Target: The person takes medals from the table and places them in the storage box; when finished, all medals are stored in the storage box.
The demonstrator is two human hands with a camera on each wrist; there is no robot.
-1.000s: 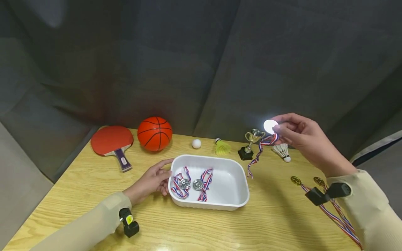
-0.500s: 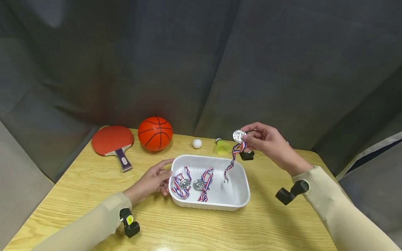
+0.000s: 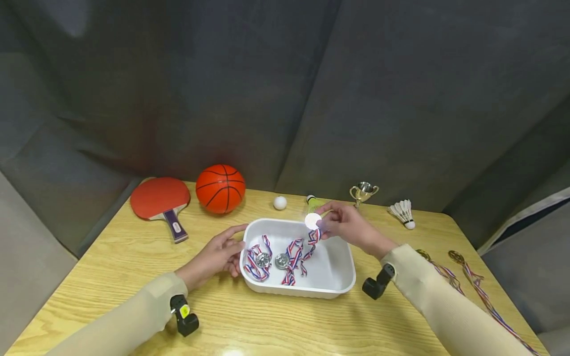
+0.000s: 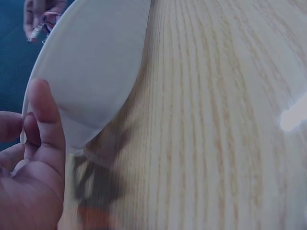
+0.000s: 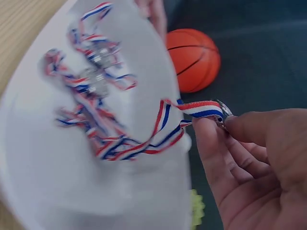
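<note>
Already two silver medals [image 3: 271,260] lie in white tray [image 3: 338,289]. Right hand [image 3: 345,227] pinches third medal [image 3: 313,221] above it; left hand [image 3: 215,257], fingers relaxed, steadies the 9 o'clock rim. Two gold medals [image 3: 445,257] remain at 3 o'clock.

Your table [image 3: 111,277]: pale wood, visible grain, light sheen | tray [image 3: 343,277]: smooth white plastic, matt | medal [image 3: 313,221]: shiny silver metal, glaring; its ribbon [image 5: 163,124]: woven striped cloth | basketball [image 3: 220,189]: glossy orange rubber | backdrop [image 3: 285,89]: matt grey cloth
</note>
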